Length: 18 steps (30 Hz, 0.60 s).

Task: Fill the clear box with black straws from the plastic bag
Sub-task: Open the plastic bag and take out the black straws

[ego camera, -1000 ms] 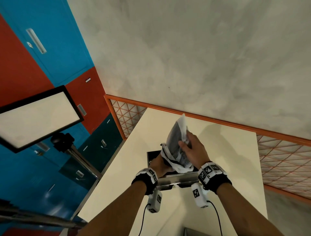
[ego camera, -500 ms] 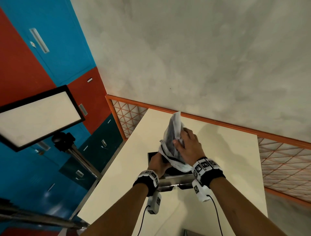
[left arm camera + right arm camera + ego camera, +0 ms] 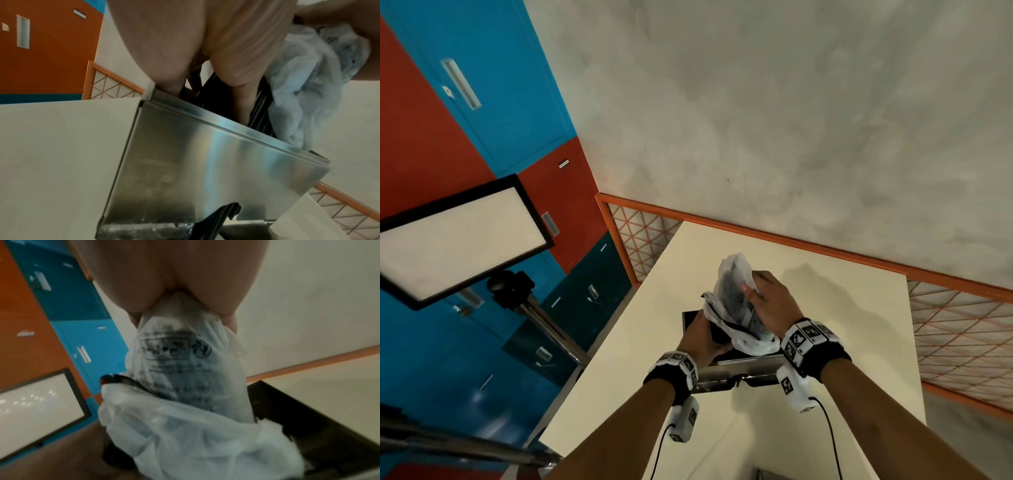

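Fingers of the right hand (image 3: 774, 305) curl round the upper part of the plastic bag (image 3: 736, 305), squeezing its crumpled, printed film so the grip is closed on the bag; from the right wrist the film (image 3: 185, 369) runs down from between the palm and the fingers. Lower and to the left, the left hand (image 3: 705, 339) reaches under the bag's loose mouth, its grip wrapped round a dark bundle that looks like the black straws (image 3: 261, 104), with the thumb lying along them as seen from the left wrist. I cannot tell how many straws are held, nor how many lie in the container. Bag and straws hang right over the open top of the box (image 3: 743, 371), which stands on the cream worktop (image 3: 842, 342) just beyond the wrists. From the left wrist its near wall (image 3: 205, 170) shows as shiny, brushed metal, and its inside looks dark from the right wrist, so its clearness cannot be judged. Both wrists wear black bands with printed markers. Beyond the far edge of the worktop runs an orange-framed lattice panel (image 3: 640, 236) below a grey wall. To the left stand red and blue lockers (image 3: 482, 85) and a lit panel lamp (image 3: 458, 236) on a stand.
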Available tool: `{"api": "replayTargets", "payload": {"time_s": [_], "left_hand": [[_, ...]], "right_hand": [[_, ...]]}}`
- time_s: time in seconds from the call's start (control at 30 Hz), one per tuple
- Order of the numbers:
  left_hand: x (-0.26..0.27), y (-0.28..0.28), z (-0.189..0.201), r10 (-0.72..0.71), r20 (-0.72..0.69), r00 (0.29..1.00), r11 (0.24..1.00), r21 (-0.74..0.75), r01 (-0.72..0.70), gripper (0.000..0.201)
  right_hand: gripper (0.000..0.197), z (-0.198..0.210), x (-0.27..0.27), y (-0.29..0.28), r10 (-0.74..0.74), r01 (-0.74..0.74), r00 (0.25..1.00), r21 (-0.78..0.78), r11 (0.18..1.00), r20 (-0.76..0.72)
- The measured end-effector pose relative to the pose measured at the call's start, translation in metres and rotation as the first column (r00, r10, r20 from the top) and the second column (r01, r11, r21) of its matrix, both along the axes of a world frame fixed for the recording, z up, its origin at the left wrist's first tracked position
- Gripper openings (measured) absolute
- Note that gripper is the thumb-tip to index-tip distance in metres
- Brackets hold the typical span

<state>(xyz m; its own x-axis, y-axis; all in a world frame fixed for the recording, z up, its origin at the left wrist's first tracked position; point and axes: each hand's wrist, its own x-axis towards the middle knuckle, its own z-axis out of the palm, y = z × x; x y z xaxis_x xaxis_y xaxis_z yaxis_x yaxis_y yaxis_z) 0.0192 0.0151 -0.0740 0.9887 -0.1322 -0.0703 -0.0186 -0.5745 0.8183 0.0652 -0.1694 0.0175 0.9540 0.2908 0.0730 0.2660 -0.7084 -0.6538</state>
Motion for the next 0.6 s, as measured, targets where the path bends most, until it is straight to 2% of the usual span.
{"api": "replayTargets", "payload": {"time_s": [0.07, 0.13, 0.17, 0.27, 0.33, 0.43, 0.6], "left_hand": [[-0.002, 0.005, -0.001, 0.021, -0.016, 1.000, 1.000, -0.008, -0.021, 0.084], [-0.003, 0.007, -0.002, 0.024, -0.014, 1.000, 1.000, 0.011, -0.024, 0.088], [-0.004, 0.008, -0.003, 0.020, -0.019, 1.000, 1.000, 0.013, -0.020, 0.089], [-0.009, 0.006, -0.002, 0.014, -0.018, 1.000, 1.000, 0.022, -0.013, 0.086], [-0.010, 0.004, 0.000, 0.010, -0.004, 1.000, 1.000, 0.019, -0.009, 0.092], [-0.010, 0.002, -0.001, 0.008, 0.004, 1.000, 0.999, 0.052, -0.008, 0.095], [-0.012, 0.003, 0.000, 0.038, -0.013, 0.999, 0.999, 0.003, -0.038, 0.105]], "right_hand": [[0.025, 0.012, -0.003, 0.003, -0.036, 0.032, 0.999, 0.110, 0.993, 0.036], [0.027, 0.014, -0.003, 0.005, -0.063, 0.055, 0.996, 0.140, 0.989, 0.056], [0.032, 0.012, -0.002, 0.006, -0.060, 0.055, 0.997, 0.108, 0.993, 0.043], [0.055, -0.002, 0.000, 0.006, -0.050, 0.039, 0.995, -0.132, 0.990, -0.082], [0.054, -0.006, 0.001, 0.005, -0.044, 0.020, 0.991, -0.184, 0.983, -0.128], [0.034, 0.004, 0.000, 0.003, -0.032, 0.019, 0.988, -0.086, 0.996, -0.154], [0.039, 0.022, -0.002, 0.006, -0.088, 0.102, 0.992, 0.160, 0.982, -0.093]]}}
